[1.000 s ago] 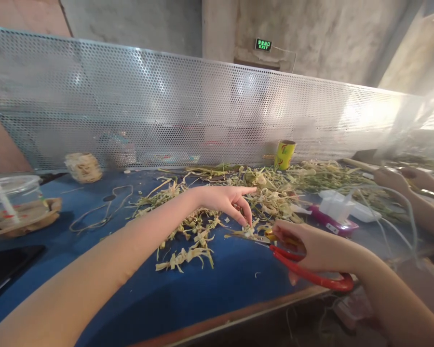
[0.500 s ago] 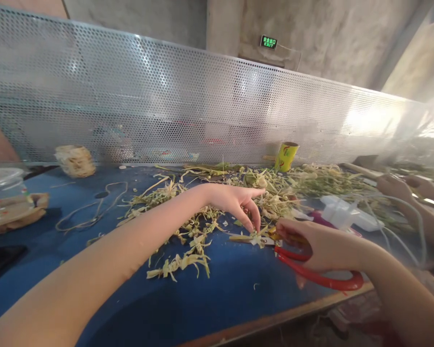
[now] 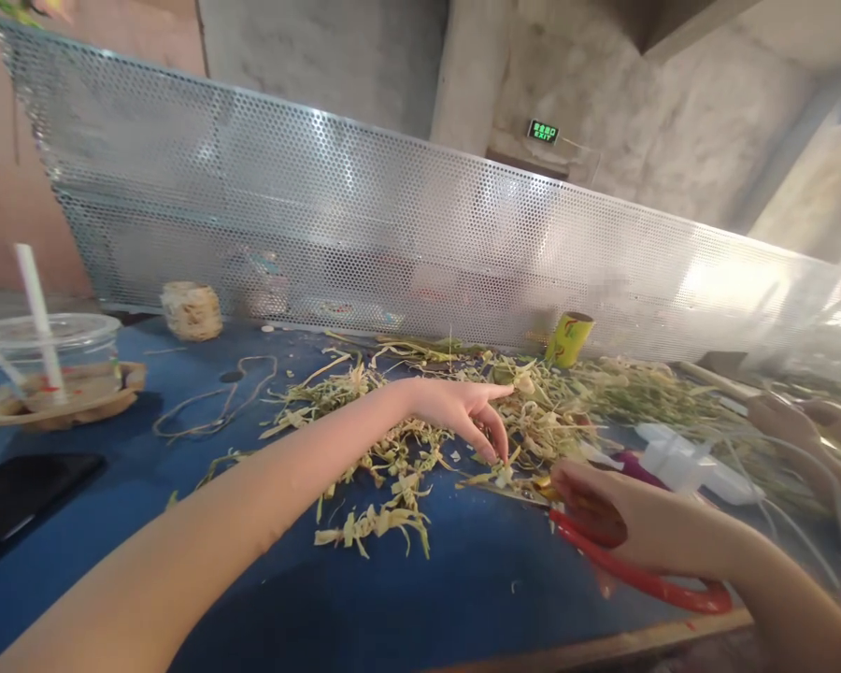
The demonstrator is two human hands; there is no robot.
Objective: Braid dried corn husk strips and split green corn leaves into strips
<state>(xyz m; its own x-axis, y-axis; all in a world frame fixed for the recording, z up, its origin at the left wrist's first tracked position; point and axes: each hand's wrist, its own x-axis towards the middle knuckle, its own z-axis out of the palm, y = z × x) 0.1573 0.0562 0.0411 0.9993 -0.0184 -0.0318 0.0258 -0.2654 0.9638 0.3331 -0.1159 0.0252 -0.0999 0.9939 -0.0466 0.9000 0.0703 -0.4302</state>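
My right hand point(image 3: 631, 509) is wrapped round a pair of scissors with red handles point(image 3: 645, 578). Their blades point left, low over the blue table, partly hidden under plant scraps. Just above the blades, the fingertips of my left hand point(image 3: 463, 411) are pinched at a small pale piece of dried plant husk point(image 3: 505, 475), its index finger stretched out to the right. A knotted, braided strip of dried husk point(image 3: 375, 528) lies on the table below my left wrist. Behind both hands spreads a heap of loose plant scraps point(image 3: 533, 411).
A yellow-green can point(image 3: 569, 338) and a coil of pale cord point(image 3: 192, 310) stand by the perforated metal screen point(image 3: 392, 215). At left are a plastic cup point(image 3: 84, 350), a dark phone point(image 3: 28, 495) and thin string point(image 3: 203, 402). Another person's hands point(image 3: 785, 425) and a white plastic device point(image 3: 701, 463) are at right.
The view has shifted, so everything sits lower and further right. The scissors' blades show less than before, under the plant scraps. Both hands keep nearly the same pose.
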